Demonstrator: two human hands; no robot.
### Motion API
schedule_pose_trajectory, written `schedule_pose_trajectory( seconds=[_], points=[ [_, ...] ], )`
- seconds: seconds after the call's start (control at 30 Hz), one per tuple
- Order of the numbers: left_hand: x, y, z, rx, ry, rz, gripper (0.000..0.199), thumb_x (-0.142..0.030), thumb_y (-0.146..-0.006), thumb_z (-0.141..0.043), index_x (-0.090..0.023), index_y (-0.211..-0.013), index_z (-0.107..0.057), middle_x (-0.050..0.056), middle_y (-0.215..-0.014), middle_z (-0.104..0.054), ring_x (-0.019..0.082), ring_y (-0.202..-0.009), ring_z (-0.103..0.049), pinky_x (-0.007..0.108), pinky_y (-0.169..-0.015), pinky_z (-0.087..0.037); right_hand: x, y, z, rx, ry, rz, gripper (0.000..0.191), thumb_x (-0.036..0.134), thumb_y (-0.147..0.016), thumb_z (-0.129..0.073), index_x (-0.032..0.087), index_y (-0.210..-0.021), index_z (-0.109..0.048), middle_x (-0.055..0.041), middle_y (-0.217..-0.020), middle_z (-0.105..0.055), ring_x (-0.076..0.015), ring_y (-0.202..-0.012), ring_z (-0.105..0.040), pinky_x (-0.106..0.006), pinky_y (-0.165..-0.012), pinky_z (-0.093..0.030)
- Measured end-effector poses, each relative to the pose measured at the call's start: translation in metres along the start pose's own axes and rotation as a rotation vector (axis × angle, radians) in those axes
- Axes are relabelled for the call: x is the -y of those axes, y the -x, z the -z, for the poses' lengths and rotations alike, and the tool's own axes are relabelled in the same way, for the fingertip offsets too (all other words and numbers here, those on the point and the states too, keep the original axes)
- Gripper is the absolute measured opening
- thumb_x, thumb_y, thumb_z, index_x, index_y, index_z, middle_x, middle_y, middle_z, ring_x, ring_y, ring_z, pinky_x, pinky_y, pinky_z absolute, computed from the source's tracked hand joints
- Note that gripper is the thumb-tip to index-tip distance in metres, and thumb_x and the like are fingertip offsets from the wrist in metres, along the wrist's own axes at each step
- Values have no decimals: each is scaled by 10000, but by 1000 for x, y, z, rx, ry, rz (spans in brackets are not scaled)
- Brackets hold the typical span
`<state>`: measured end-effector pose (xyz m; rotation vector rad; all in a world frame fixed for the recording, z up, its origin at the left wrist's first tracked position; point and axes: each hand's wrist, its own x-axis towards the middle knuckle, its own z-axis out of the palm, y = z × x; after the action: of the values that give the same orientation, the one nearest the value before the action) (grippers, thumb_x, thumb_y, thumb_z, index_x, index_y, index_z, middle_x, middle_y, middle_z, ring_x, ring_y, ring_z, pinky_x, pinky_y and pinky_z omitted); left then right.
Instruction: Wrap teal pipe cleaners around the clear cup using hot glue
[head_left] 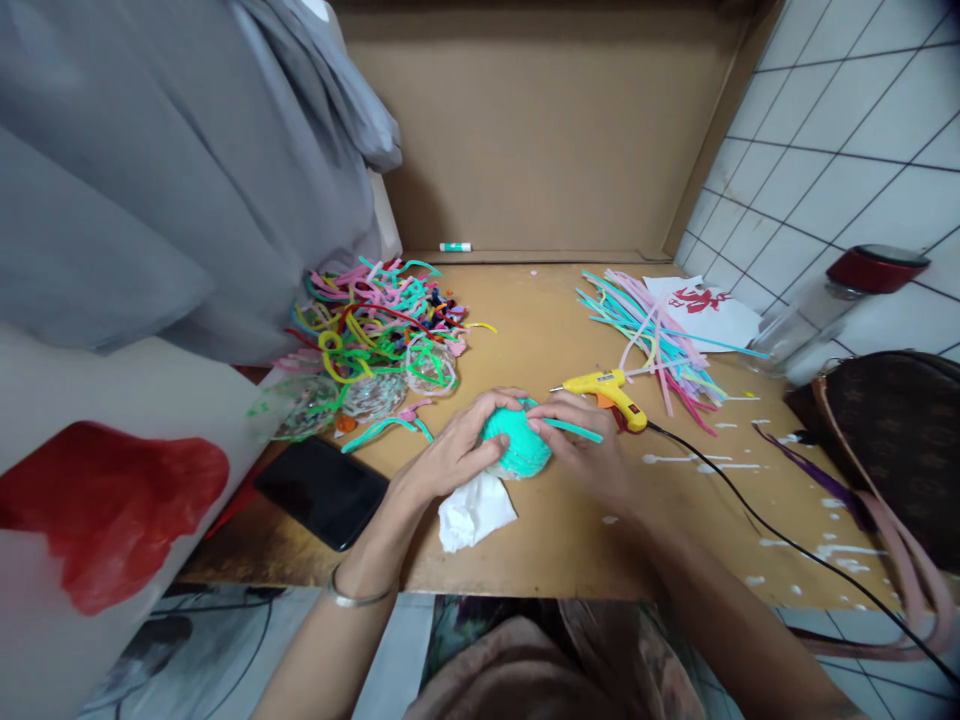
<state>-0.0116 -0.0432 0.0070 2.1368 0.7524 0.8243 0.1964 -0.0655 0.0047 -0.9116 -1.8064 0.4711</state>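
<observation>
A turquoise fuzzy ball (523, 452), apparently covered with pipe cleaner, rests near the table's front middle. My left hand (474, 440) is closed round its left side, thumb on its front. With my right hand (581, 440) I pinch a turquoise pipe cleaner (574, 430) at the ball's upper right; one end sticks out to the right. Where the strip meets the ball is partly hidden by my fingers. A crumpled white tissue (476, 512) lies just below the ball. Close beyond my right hand is a yellow hot glue gun (611, 392), its nozzle pointing left.
Tangled colourful pipe cleaners (382, 320) pile at left, above a black phone (322, 490). More pipe cleaners (656, 330) lie at back right. A glass bottle (806, 320) and brown bag (892, 450) stand at right. The glue gun's black cord (757, 510) crosses the table (540, 340).
</observation>
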Motion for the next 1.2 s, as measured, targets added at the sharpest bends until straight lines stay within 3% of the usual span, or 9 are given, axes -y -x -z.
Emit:
schedule_pose_trajectory(
  seconds=[0.17,0.37,0.63,0.77,0.97,1.2],
  points=[
    [-2,-1,-1,5,11,0,358,-390,-953,-505,-206,-1258,-470,156,-1450,-501,290,-1326,-503,459,-1078,-421,-1,0,0,-14,19,2,150,246,-915,-578,221,-852,-712,-18,-811,-675,-143,-752,-624,-282,-682,-498],
    [1,-4,-7,-35,-12,-16,595,-460,-781,-751,-208,-1248,-481,164,-1403,-522,317,-1311,-513,487,-1099,-415,-2,0,-1,-16,10,-15,145,255,-912,-578,220,-858,-708,-25,-835,-683,-147,-773,-632,-291,-707,-508],
    [4,-6,-10,-51,-38,-48,760,-487,-663,-844,-210,-1270,-480,173,-1388,-528,331,-1309,-508,513,-1113,-403,-5,2,-2,-27,-2,0,128,245,-907,-589,229,-860,-707,-21,-824,-682,-156,-778,-635,-299,-694,-502],
    [4,-6,-10,-52,-44,-44,737,-475,-665,-844,-220,-1258,-488,166,-1383,-533,333,-1309,-509,516,-1109,-406,-4,2,-2,-30,3,-1,135,262,-911,-589,230,-850,-705,-23,-816,-680,-158,-775,-632,-300,-689,-504],
    [2,-6,-10,-54,-48,-59,593,-310,-716,-779,-217,-1227,-492,152,-1362,-544,306,-1285,-530,501,-1093,-423,-5,2,-2,-23,-3,-3,135,263,-908,-587,232,-865,-711,-19,-818,-674,-154,-769,-628,-294,-679,-499],
    [3,-8,-9,-62,10,-52,557,-287,-690,-764,-215,-1185,-520,141,-1341,-567,307,-1256,-553,491,-1067,-438,-3,1,-1,-1,7,1,134,249,-909,-589,226,-869,-715,-14,-825,-674,-146,-769,-628,-284,-688,-496]
  ],
)
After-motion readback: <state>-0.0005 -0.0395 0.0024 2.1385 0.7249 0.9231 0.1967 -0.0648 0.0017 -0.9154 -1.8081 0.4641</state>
